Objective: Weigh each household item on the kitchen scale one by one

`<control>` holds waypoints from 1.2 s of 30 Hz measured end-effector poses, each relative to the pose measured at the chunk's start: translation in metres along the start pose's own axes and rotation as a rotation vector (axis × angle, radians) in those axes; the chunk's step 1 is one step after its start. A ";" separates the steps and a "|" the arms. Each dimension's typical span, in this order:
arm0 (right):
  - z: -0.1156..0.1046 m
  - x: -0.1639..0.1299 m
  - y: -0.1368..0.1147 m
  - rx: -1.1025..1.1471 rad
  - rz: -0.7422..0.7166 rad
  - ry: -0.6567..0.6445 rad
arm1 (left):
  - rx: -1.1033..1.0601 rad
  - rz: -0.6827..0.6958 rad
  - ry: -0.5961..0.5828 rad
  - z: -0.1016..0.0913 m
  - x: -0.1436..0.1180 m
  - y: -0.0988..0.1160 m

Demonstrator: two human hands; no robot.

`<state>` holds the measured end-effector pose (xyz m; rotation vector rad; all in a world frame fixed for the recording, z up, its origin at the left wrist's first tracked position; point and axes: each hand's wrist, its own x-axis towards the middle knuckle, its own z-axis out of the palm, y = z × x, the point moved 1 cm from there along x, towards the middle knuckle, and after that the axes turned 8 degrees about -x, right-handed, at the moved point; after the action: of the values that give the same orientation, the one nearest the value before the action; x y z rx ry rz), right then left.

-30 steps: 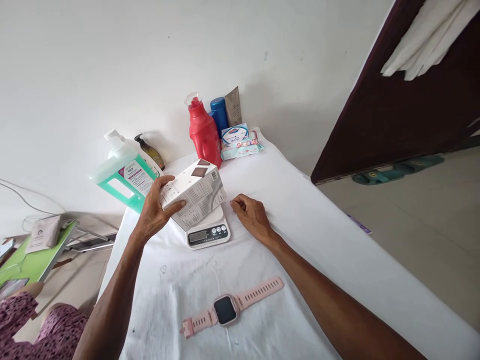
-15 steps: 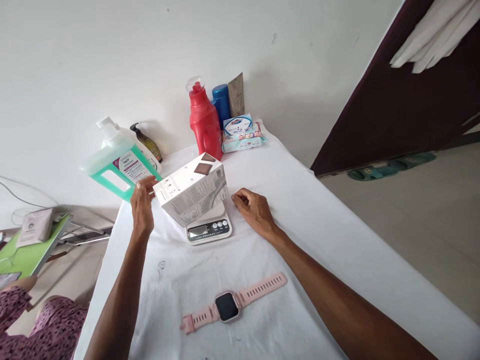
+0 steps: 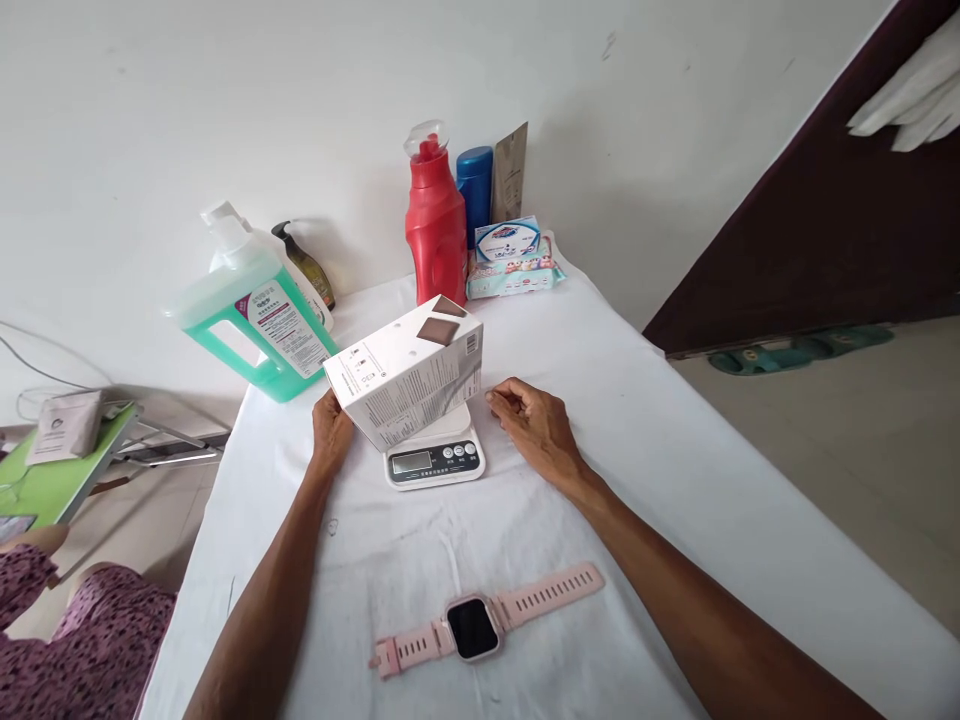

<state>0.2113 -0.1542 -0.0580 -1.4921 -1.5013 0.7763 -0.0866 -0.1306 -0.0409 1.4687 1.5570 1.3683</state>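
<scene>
One white-draped table (image 3: 637, 440), box (image 3: 412, 385) on scale (image 3: 435, 464), pale wall (image 3: 637, 130) behind.

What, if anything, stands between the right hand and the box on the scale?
Nothing visible: only a narrow strip of white cloth shows between the right hand and the box. The pink watch lies outside that gap.

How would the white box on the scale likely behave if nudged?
The white box is probably stiff, given its crisp edges and flat faces. A firm push could make it slide or tip off, since it overhangs the scale.
</scene>
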 end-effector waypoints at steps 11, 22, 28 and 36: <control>-0.001 -0.001 -0.002 0.004 0.010 -0.005 | 0.162 0.032 -0.026 -0.002 0.002 -0.010; -0.001 0.000 -0.001 -0.001 0.000 -0.006 | 0.196 0.042 -0.042 -0.002 0.003 -0.013; -0.001 -0.001 -0.002 0.006 0.001 -0.008 | 0.209 0.049 -0.034 -0.002 0.004 -0.013; -0.001 0.000 0.000 -0.009 0.017 -0.020 | 0.139 0.020 -0.005 -0.001 0.001 -0.009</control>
<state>0.2120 -0.1543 -0.0579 -1.5101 -1.5104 0.7971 -0.0908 -0.1290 -0.0483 1.5727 1.6674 1.2894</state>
